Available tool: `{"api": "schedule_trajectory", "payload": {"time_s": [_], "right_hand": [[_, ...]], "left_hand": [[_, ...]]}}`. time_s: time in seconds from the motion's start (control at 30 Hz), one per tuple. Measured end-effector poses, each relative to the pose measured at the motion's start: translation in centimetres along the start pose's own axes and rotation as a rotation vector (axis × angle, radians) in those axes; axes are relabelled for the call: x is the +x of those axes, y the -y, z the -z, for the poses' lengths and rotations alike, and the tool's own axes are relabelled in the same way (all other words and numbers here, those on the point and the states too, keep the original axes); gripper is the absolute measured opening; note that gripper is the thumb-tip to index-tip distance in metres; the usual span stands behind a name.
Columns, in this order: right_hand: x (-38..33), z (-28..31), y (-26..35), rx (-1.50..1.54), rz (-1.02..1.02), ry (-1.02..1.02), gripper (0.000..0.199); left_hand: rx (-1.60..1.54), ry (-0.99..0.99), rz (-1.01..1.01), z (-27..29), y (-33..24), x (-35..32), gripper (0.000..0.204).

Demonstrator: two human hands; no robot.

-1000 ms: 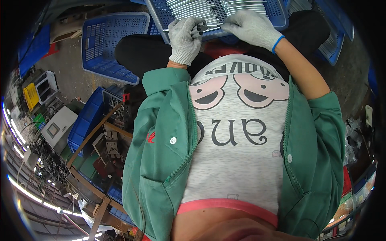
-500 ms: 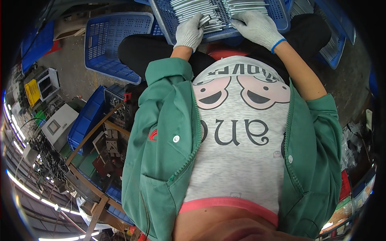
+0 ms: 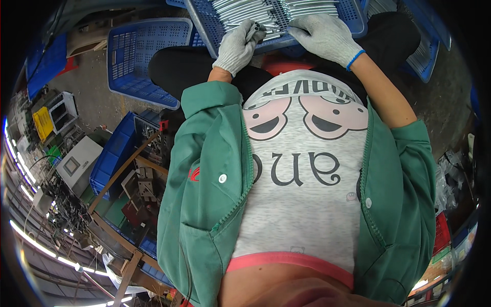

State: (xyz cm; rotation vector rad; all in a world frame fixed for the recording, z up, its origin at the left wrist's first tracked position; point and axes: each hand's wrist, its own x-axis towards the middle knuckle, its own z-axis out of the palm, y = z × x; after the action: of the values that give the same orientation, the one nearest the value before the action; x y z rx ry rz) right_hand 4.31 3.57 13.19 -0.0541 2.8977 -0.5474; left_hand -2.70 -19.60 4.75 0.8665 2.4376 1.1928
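My left hand (image 3: 236, 50), in a white knit glove, is closed around several short metal tubes (image 3: 256, 29), whose open ends show beside the thumb. It is above the near left edge of a blue perforated basket (image 3: 203, 31). My right hand (image 3: 326, 40), in a similar glove with a blue cuff edge, is over the basket's near side, its thumb apart from the fingers. Nothing shows in it, though its fingertips are partly hidden. Inside the basket, slender silvery tubes lie in a left pile (image 3: 240, 11) and a right pile (image 3: 311, 8).
Another blue basket (image 3: 146, 92) stands on the floor to the left. At the right, a further blue basket (image 3: 427, 64) holds more tubes. A wooden-framed bench (image 3: 120, 176) with metal blocks and a grey control box (image 3: 79, 162) are at the lower left.
My left hand has drawn slightly back toward me and turned, so the tube ends now face up more. My right hand has shifted slightly left and nearer.
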Motion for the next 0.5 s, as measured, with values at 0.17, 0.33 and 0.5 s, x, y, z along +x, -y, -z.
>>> {"api": "schedule_trajectory", "payload": {"time_s": [0.17,0.33,0.5], "right_hand": [[0.2,1.0,0.7,-0.024,0.033,0.062,0.031],[0.4,0.9,0.8,-0.040,0.048,0.091,0.032],[0.2,0.2,0.9,-0.052,0.058,0.047,0.031]], "left_hand": [[-0.012,0.089,0.085,0.4,-0.9,-0.3,0.015],[-0.004,0.084,0.057,0.3,-1.5,-0.4,0.015],[0.049,-0.003,-0.018,-0.2,-1.5,-0.5,0.018]]}}
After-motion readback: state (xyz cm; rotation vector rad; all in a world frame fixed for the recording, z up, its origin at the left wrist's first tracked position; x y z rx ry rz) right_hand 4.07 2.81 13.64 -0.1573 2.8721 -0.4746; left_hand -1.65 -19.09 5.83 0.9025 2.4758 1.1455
